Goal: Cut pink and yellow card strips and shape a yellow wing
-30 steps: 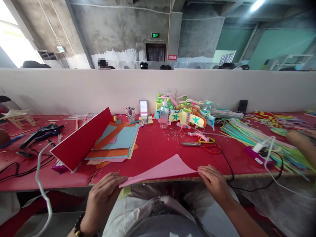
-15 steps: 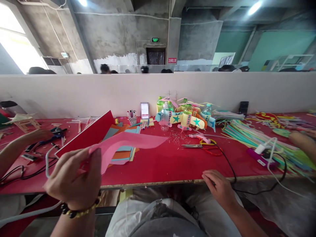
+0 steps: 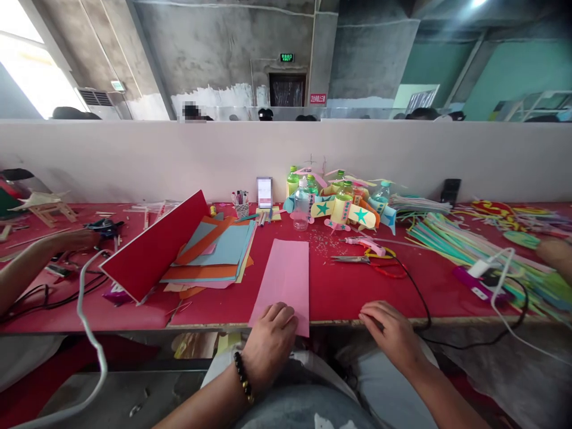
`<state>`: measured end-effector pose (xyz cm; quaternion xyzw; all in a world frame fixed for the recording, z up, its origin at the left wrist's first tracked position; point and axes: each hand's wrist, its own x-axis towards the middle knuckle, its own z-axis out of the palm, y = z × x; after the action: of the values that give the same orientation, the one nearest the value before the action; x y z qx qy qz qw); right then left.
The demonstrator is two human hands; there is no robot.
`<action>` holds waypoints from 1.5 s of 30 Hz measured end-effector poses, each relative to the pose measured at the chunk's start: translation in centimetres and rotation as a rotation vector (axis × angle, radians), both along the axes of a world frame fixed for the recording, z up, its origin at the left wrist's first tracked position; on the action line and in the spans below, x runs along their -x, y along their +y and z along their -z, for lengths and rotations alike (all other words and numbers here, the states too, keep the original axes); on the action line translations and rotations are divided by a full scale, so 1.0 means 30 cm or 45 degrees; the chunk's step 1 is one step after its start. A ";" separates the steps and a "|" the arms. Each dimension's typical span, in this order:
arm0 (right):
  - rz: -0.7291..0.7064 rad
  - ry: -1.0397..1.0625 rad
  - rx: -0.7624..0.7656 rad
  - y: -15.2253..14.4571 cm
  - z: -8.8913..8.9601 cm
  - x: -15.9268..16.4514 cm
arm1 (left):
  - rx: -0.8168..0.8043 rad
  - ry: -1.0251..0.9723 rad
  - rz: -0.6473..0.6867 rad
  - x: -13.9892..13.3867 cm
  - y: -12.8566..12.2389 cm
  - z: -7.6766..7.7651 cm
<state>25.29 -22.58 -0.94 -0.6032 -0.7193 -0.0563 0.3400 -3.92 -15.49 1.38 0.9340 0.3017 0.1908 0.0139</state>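
A long pink sheet of paper (image 3: 286, 274) lies flat on the red table, its near end reaching past the front edge. My left hand (image 3: 270, 339), wearing a beaded bracelet, is closed on that near end with curled fingers; its thumb is hidden. To the right, my right hand (image 3: 388, 330) rests at the table's edge, fingers loosely extended and apart from the paper, holding nothing. Scissors (image 3: 351, 260) with yellow and red handles lie farther back, beside a pink glue gun (image 3: 366, 244).
Stacked coloured paper (image 3: 214, 250) lies left, by a leaning red board (image 3: 156, 250). Bottle-bodied paper planes (image 3: 344, 208), a clear bottle (image 3: 301, 208), a pen cup (image 3: 241, 205) and a phone (image 3: 264, 192) stand behind. Coloured strips (image 3: 460, 244) and a purple power strip (image 3: 478, 285) lie right; others' arms reach in.
My left hand has brought the pink paper from the raised left side to the table's middle and laid it flat. My right hand has hardly moved.
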 end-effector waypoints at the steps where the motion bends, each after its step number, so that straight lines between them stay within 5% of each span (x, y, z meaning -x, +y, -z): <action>1: -0.028 0.005 0.039 0.018 -0.014 0.013 | 0.035 0.010 0.011 0.002 0.001 0.008; 8: -0.269 -0.029 0.252 0.192 -0.111 0.149 | 0.182 0.076 -0.010 0.042 0.003 0.006; 16: -0.428 -0.187 0.305 0.288 -0.100 0.275 | 0.179 0.095 -0.022 0.098 0.022 0.046; 21: -0.336 -0.249 0.308 0.379 -0.081 0.241 | 0.174 0.067 -0.005 0.101 0.021 0.044; 29: -0.341 -0.337 0.354 0.496 -0.104 0.200 | 0.246 0.088 0.019 0.027 0.101 -0.047; 38: -0.392 -0.487 0.475 0.600 -0.132 0.153 | 0.331 0.195 0.105 0.012 0.206 0.015; 45: -0.344 -0.518 0.537 0.781 -0.128 0.107 | 0.391 0.181 0.095 0.017 0.216 0.000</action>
<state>22.07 0.84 2.91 -0.5358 -0.8419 0.0204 0.0612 -4.43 -9.02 1.38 0.9426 0.2925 0.0754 0.1422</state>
